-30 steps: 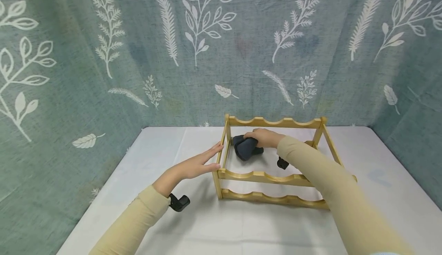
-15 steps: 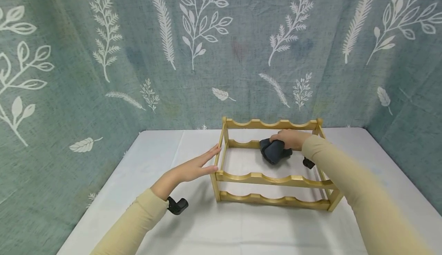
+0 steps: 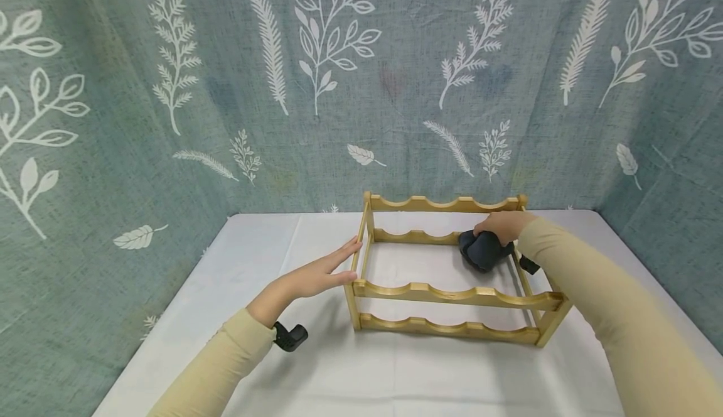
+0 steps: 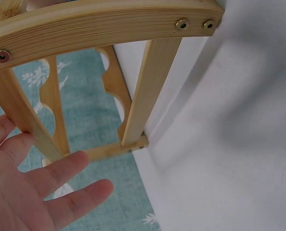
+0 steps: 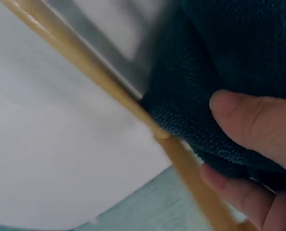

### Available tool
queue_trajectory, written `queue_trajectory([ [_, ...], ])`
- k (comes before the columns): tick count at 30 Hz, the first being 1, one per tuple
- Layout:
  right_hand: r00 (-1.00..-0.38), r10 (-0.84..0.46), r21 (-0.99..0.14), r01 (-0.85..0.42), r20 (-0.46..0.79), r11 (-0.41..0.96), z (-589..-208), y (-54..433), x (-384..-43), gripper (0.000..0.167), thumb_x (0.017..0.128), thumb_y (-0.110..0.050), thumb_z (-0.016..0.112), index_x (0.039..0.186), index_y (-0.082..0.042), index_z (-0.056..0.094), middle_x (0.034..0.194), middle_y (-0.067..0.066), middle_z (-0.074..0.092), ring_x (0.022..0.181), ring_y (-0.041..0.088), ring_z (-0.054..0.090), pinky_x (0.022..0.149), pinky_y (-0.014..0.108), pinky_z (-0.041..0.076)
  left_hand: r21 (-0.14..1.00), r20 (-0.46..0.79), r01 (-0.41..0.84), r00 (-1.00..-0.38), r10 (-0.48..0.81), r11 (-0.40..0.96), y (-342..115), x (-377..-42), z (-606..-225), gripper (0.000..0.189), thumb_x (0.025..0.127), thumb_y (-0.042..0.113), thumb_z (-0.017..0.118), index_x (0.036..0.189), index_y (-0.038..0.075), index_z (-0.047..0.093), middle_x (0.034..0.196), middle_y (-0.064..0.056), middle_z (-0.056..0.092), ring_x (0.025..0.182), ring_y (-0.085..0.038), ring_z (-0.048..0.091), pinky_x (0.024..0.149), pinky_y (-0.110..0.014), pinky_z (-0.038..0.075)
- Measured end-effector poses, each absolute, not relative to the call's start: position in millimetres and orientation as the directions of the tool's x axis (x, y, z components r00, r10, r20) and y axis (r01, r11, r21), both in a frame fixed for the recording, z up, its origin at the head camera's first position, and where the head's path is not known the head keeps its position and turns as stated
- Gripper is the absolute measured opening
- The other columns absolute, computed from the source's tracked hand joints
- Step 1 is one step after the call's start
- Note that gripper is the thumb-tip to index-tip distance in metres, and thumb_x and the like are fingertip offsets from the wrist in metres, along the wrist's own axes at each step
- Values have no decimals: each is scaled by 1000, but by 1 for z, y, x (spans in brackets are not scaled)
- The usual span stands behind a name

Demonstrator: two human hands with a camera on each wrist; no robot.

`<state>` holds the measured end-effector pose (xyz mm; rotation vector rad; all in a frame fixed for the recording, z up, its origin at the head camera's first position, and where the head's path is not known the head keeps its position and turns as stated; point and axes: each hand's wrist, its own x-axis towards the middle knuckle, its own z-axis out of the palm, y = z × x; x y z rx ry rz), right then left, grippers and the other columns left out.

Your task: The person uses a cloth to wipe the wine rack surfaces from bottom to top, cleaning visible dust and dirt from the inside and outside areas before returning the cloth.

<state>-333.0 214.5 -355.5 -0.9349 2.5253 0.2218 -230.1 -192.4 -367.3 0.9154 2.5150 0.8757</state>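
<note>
A wooden wine rack (image 3: 418, 291) with scalloped rails stands on the white table. My right hand (image 3: 503, 225) grips a bunched dark blue cloth (image 3: 482, 252) inside the rack, by its right end. In the right wrist view the thumb presses into the fuzzy cloth (image 5: 191, 91), which lies against a wooden bar (image 5: 99, 72). My left hand (image 3: 316, 272) rests with straight fingers on the upper left side bar of the rack. The left wrist view shows its spread fingers (image 4: 66, 168) beside the end frame (image 4: 104, 24).
The white tablecloth (image 3: 339, 373) spreads around the rack. A grey-green curtain (image 3: 282, 122) with white leaf prints hangs behind and along both sides. A small black wrist camera (image 3: 290, 336) sits under the left wrist.
My right hand has carried the cloth from the rack's left end across to its right end. The left hand stays on the left side bar.
</note>
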Motion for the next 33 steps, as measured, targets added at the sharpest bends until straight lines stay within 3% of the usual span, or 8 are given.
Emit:
queue_trajectory([
  [7,-698,-600,-200,-572,-391,795,-335,199,-330,58,80,-3,69,133,-7,47,131,24,46,118,44,42,90,51,42,642,-85,469,-743,664,607,-194,-227,-367,72,93,50,43,149,20,10,155,-3,-2,141,-24,1,110,-52,13],
  [14,-695,-698,-316,-633,-172,707,-312,160,-325,58,81,-12,70,134,-8,46,129,20,50,112,37,50,88,47,44,645,-95,455,-750,655,614,-197,-229,-367,69,93,48,43,149,24,10,154,2,-3,141,-18,1,111,-48,13],
  [25,-776,-628,-368,-604,65,707,-316,76,-334,55,82,-12,69,133,-10,47,129,18,51,116,34,50,92,43,44,662,-115,444,-736,667,604,-193,-230,-365,67,95,47,42,149,24,9,154,0,-4,141,-20,1,111,-49,13],
  [33,-807,-575,-311,-586,138,748,-323,75,-333,50,83,-10,68,129,-6,50,124,20,54,114,35,51,92,43,44,665,-115,439,-740,663,604,-194,-230,-367,72,92,55,41,149,25,8,154,2,-5,141,-19,0,111,-49,13],
])
